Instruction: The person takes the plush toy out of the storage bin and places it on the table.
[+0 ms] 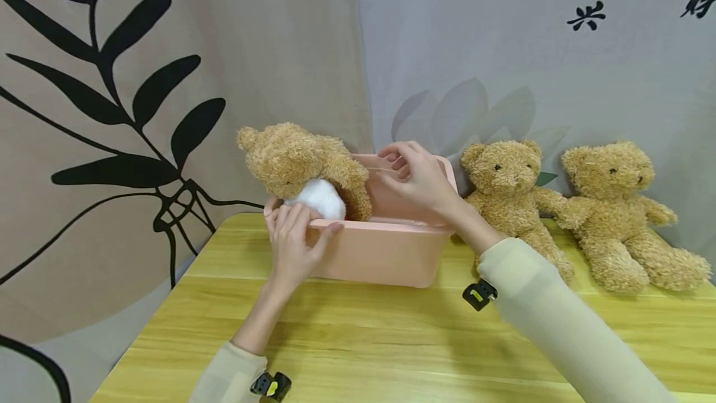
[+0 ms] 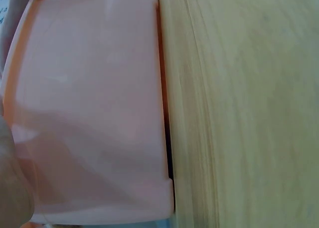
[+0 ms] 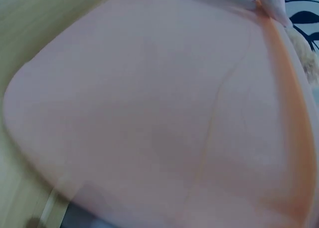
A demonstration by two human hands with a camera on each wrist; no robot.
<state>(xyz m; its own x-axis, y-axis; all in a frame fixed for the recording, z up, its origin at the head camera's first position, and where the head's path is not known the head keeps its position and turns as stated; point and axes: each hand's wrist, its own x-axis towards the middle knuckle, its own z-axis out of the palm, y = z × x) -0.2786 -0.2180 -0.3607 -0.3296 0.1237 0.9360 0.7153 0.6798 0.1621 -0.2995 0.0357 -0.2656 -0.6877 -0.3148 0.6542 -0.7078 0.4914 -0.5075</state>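
In the head view a pink plastic bin [image 1: 375, 254] stands on the wooden table. A curly tan teddy bear [image 1: 285, 154] leans sideways in its left half, with a white fluffy piece [image 1: 320, 198] below its head. My left hand [image 1: 293, 241] grips the front left rim, fingers over the edge beside the white piece. Above the right half of the bin hovers my right hand [image 1: 416, 176], fingers loosely bent, with nothing seen in them. The bin's outer wall [image 2: 94, 98] fills much of the left wrist view. In the right wrist view the bin wall [image 3: 149, 98] hides most else.
Two more tan teddy bears sit right of the bin, one nearer [image 1: 506, 198] and one farther right [image 1: 610, 210]. The wooden table [image 1: 380, 341] reaches toward me. Behind hangs a printed curtain [image 1: 302, 36] with leaves and characters.
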